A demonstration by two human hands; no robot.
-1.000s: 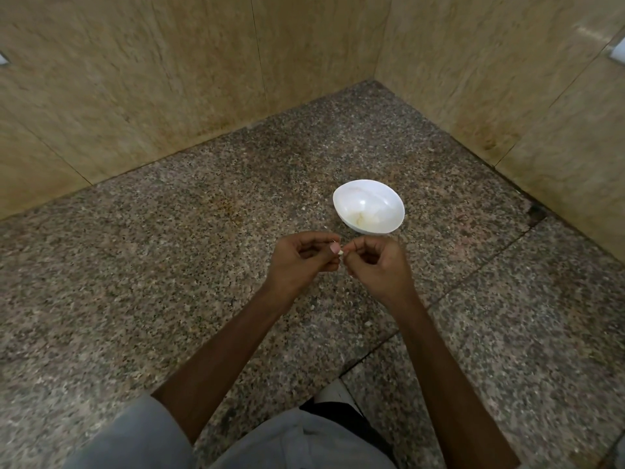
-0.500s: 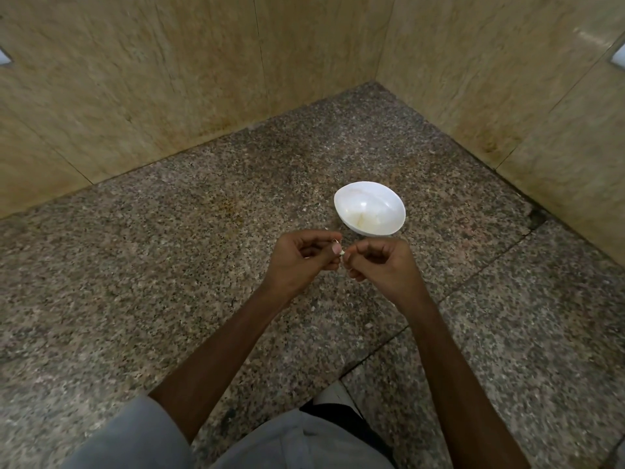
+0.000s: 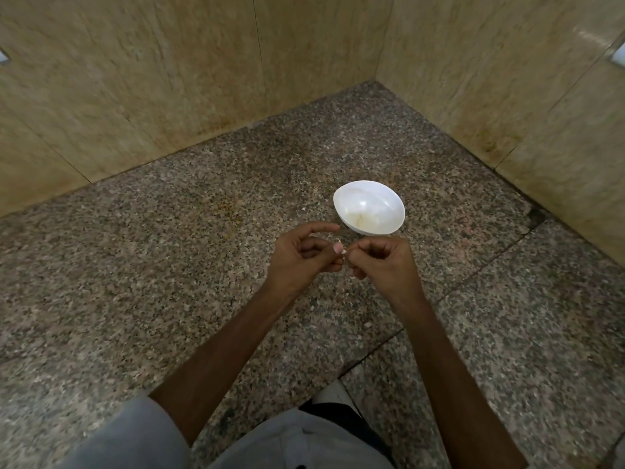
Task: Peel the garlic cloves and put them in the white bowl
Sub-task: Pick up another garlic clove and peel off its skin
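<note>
Cloth (image 3: 135, 438): grey fabric fills the bottom edge, nearest the camera. A black-and-white shape (image 3: 333, 402) shows just beyond it, too partly seen to name.
Arms (image 3: 220, 350): both bare, rising from the lower edge and drawing together towards the middle.
Left hand (image 3: 304, 257): held above the floor, palm turned inward. Its thumb (image 3: 333, 250) presses on the clove (image 3: 343, 252). The index finger is straight and lifted, pointing towards the bowl (image 3: 365, 198). The other fingers are curled in.
Right hand (image 3: 384, 262): its back faces the camera, fingers curled tight together, their tips pinching the clove from the right. Which fingers hold it is hidden.
Clove: a tiny pale piece clamped where the two hands meet, in the air, just this side of the bowl and not in it. Whether any skin is on it cannot be told.
Bowl: white, standing on the floor just beyond the hands and a little to the right. Something pale yellowish lies in its bottom, too blurred to name.
Floor (image 3: 152, 272): speckled grey-brown granite slabs with dark seams running across on the right. A rusty stain (image 3: 225, 208) lies left of the bowl.
Walls (image 3: 169, 79): beige stone panels that meet in a corner beyond the bowl, with brownish marks along their foot.
</note>
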